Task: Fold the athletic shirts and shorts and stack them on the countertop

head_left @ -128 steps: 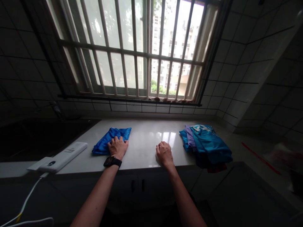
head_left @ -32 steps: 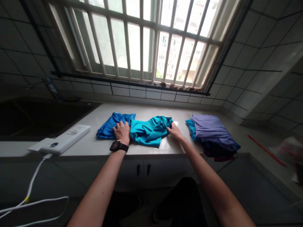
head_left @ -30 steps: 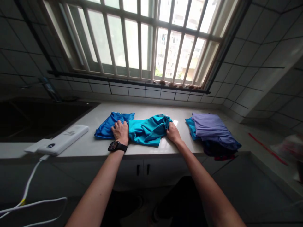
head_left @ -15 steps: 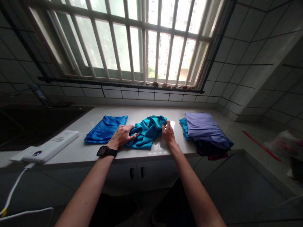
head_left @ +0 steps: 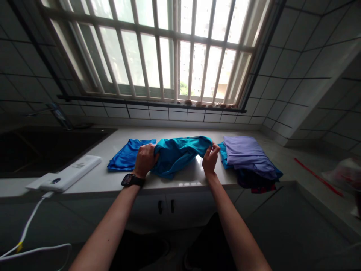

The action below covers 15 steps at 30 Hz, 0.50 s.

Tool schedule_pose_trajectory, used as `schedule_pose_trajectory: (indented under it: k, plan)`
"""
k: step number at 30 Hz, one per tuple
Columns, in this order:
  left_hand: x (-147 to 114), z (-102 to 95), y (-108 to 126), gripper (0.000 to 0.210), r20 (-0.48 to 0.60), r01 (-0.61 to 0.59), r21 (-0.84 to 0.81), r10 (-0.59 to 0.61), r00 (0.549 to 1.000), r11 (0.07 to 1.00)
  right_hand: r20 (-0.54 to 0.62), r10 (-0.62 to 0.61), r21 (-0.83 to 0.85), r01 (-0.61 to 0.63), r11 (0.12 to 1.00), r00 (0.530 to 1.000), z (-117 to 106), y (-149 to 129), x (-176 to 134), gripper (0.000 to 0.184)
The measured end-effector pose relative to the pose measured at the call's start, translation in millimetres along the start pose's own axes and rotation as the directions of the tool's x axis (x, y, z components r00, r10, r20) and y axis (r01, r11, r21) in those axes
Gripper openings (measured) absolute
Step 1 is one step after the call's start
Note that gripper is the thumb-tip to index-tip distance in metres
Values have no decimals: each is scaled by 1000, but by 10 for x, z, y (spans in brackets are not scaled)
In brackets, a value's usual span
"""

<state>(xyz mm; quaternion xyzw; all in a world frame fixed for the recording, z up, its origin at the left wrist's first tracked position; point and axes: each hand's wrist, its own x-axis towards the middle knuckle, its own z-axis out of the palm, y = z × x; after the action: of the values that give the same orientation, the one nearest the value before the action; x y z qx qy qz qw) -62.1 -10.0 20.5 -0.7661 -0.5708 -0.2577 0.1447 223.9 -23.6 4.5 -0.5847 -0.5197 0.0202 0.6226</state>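
A teal piece of clothing (head_left: pixel 177 152) is stretched between my two hands over the counter, its right part lifted and its lower left part drooping to the surface. My left hand (head_left: pixel 145 160), with a black watch (head_left: pixel 132 180) on the wrist, grips its left end. The fingers of my right hand (head_left: pixel 210 160) pinch its upper right edge. What kind of garment it is I cannot tell. Just left of my left hand lies a folded blue cloth (head_left: pixel 124 155). Right of my right hand is a stack of folded clothes topped by a lavender one (head_left: pixel 246 152).
A white power bank (head_left: pixel 75 173) with a cable lies at the left of the white counter (head_left: pixel 180 131). Beyond it are a dark sink (head_left: pixel 36 150) and a faucet (head_left: pixel 60 116). A red strip (head_left: pixel 317 177) and a plastic bag (head_left: pixel 344 173) lie far right. Behind is a barred window (head_left: pixel 152 56).
My right hand has moved right and lifted its end of the teal garment, which is now stretched wider. My left hand has closed around the left end. The view has shifted slightly.
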Motion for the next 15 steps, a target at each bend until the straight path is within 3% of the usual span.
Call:
schedule_pose_trajectory:
  k: [3, 5, 7, 9, 10, 12, 15]
  plan:
    - [-23, 13, -16, 33, -54, -12, -42, 10, 998, 999, 62, -132, 0, 132, 991, 989, 32, 43, 8, 36]
    - [-27, 49, -40, 32, -99, -77, -69, 70, 993, 995, 202, -219, 30, 217, 976, 955, 70, 92, 8, 46]
    - [-24, 95, -72, 29, -180, -154, -83, 138, 974, 985, 397, -301, 94, 287, 953, 867, 115, 149, 2, 52]
    - [-21, 132, -102, 27, -260, -213, -82, 186, 948, 974, 538, -341, 135, 320, 938, 771, 157, 201, -5, 38]
    - [-20, 142, -111, 26, -287, -229, -79, 198, 937, 970, 567, -341, 136, 323, 937, 750, 172, 222, -7, 27]
    - [-22, 145, -114, 26, -302, -234, -76, 201, 932, 969, 540, -327, 125, 311, 942, 776, 187, 250, -7, 14]
    - [-24, 121, -79, 34, -248, -210, -84, 183, 951, 974, 384, -309, 156, 269, 950, 870, 175, 265, 3, 18]
